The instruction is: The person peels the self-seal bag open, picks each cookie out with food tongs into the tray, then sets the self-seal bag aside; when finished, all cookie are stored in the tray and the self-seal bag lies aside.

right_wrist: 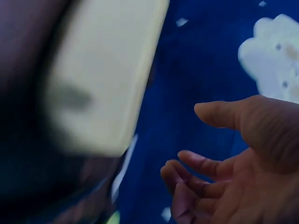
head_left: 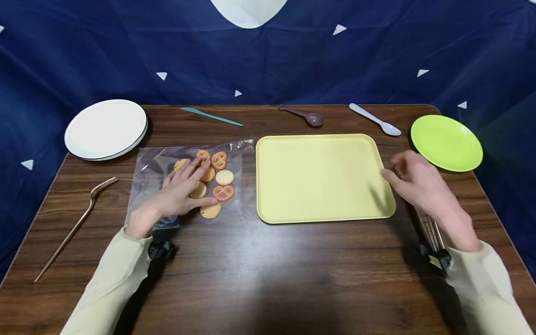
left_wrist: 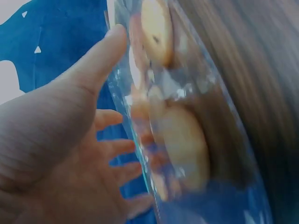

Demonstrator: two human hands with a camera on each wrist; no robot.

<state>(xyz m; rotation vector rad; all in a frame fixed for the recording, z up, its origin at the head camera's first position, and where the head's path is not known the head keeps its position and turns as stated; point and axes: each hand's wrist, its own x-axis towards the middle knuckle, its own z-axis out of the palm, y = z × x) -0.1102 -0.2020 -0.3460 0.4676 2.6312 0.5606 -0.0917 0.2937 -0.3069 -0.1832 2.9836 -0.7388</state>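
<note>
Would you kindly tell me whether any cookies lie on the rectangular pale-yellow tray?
No, the cookies lie in the clear plastic bag beside the bare tray.

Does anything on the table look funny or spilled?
Nothing looks spilled: the cookies are inside their clear bag. But the green plate and white plates poke past the sides of the table, which looks tippy.

Draped booth — blue cloth (head_left: 293, 60); table (head_left: 217, 279)
</note>
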